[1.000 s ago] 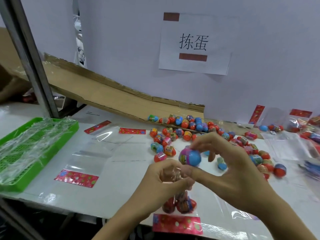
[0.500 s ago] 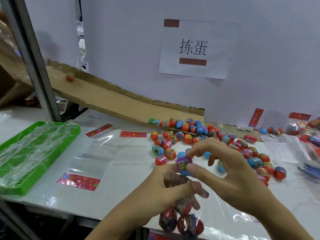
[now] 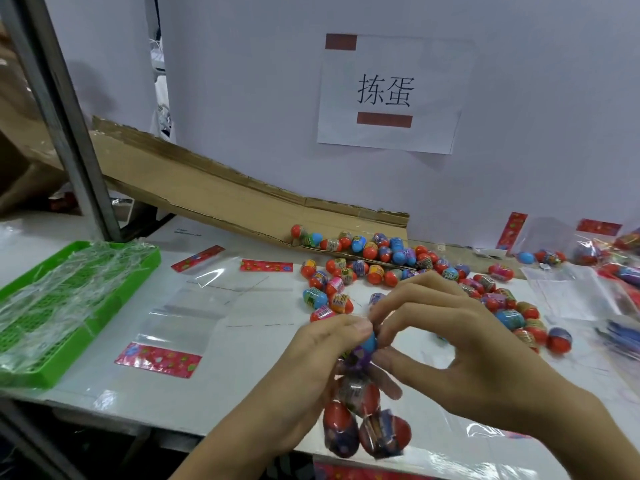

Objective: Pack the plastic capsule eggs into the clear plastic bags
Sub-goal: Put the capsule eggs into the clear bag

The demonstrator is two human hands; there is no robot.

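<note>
Blue-and-purple capsule egg sits at the bag mouth above the worktop, my right hand pinching it, left hand gripping the film. It looks light, hard and slick, so I'd hold its middle.

A white paper sign fixed to the pale wall carries two large black Chinese characters, 拣蛋, printed in its middle. A dark red-brown strip of tape sits above the characters at the sign's top edge and a longer one sits below them. The capsule eggs on the surface wear printed wrap labels, some with what look like barcode patches, but the print is too small to read. The red header strips on the clear bags show coloured patterns, with no legible words.
</note>
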